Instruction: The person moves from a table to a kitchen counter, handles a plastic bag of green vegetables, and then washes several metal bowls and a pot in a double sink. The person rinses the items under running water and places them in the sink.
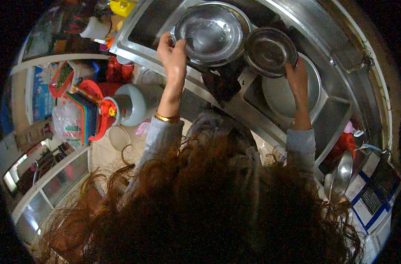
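My left hand grips the left rim of a large round metal basin, whose inside is shiny and looks wet. In my right hand is the rim of a smaller, darker metal bowl, just right of the basin. Below and behind that bowl, a wide pale round basin stands in the right bowl of a stainless steel sink. A dark cloth-like thing lies at the sink's front ledge between my arms; what it is exactly, I cannot tell.
A pipe with a tap runs along the wall beyond the sink. Left stand a red basin, stacked coloured trays or boards with a plastic bag, and a pale bucket. At right, a metal bowl stands on edge.
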Demonstrator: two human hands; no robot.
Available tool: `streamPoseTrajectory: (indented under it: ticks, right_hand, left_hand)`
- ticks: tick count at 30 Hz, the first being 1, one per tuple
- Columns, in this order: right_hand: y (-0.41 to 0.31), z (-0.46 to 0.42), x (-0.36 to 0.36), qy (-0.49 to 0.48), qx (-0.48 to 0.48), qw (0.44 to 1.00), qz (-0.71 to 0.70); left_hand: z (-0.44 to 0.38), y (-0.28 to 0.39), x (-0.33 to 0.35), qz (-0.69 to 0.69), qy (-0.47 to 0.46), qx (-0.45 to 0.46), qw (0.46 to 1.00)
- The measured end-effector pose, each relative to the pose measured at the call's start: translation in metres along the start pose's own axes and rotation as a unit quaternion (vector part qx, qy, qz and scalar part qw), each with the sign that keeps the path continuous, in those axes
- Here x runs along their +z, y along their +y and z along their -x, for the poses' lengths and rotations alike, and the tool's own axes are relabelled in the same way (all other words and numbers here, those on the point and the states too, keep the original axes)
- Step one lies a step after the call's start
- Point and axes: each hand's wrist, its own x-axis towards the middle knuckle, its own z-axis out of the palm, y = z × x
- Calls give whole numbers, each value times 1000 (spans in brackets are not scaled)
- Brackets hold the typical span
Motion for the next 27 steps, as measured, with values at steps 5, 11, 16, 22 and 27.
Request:
streamPoseTrajectory:
  ticks: [5, 11, 16, 22, 27]
  right_hand:
    - [14, -1, 3, 16, 71, 994, 76]
    - [18, -2, 14, -102, 220, 920, -306]
    - [52, 12, 28, 13, 172, 885, -433]
    - [112, 60, 42, -23, 205, 557, -804]
    - [109, 67, 48, -141, 135, 100, -976]
  left_hand:
    - [2, -6, 7, 34, 23, -4, 999]
    - [-6, -7, 12, -12, 20, 89, 996]
    - [-5, 14, 17, -104, -28, 73, 992]
    - [-4, 34, 27, -119, -26, 150, 981]
    - [-3, 72, 64, -179, -73, 479, 856]
